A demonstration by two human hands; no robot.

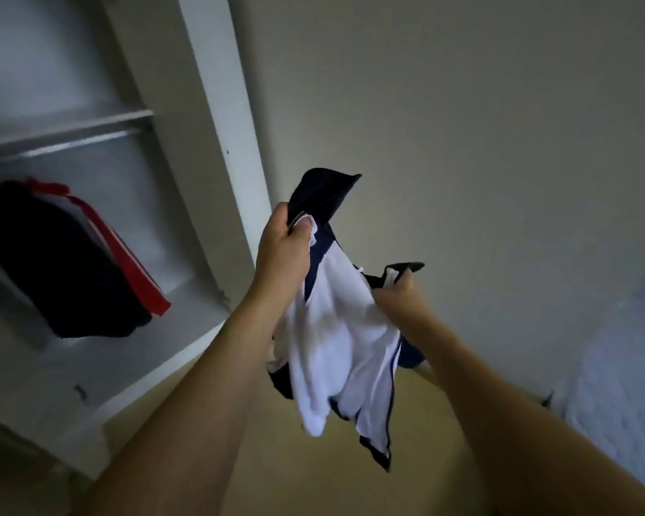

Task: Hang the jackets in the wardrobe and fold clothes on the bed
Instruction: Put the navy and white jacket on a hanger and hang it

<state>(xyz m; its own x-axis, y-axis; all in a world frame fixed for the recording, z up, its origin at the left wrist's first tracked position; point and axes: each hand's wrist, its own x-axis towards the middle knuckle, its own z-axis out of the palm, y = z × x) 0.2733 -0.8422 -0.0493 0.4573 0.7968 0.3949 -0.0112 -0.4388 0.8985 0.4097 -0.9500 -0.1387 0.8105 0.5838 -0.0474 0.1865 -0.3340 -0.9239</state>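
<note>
White jacket with navy trim held up in the air between both hands, in front of the plain wall, just right of the open wardrobe. Most of the fabric hangs crumpled below the fingers, white panels facing the camera, a navy-edged hem lowest of all.

Left hand: fingers curled around the dark collar, thumb pressed on the white lining just beside them. The navy collar flap stands up above the fingertips, tipped to the right.

Right hand: lower than the left and right of it, fingers closed on another dark-edged part of the same garment. A small navy and white tip pokes out past the fingers, toward the wall. This hand is motion-blurred, so exactly how the fingers pinch the cloth is hard to make out.

Both forearms bare, reaching up from the bottom of the view.

Left of the left hand's fingers, inside the wardrobe: a dark jacket with red and white stripes hanging under the metal rail, a shelf directly above the rail.

Right of the right hand's fingers and lower: the edge of the bed, pale cover, blurred. Yellowish floor under the hanging fabric.
</note>
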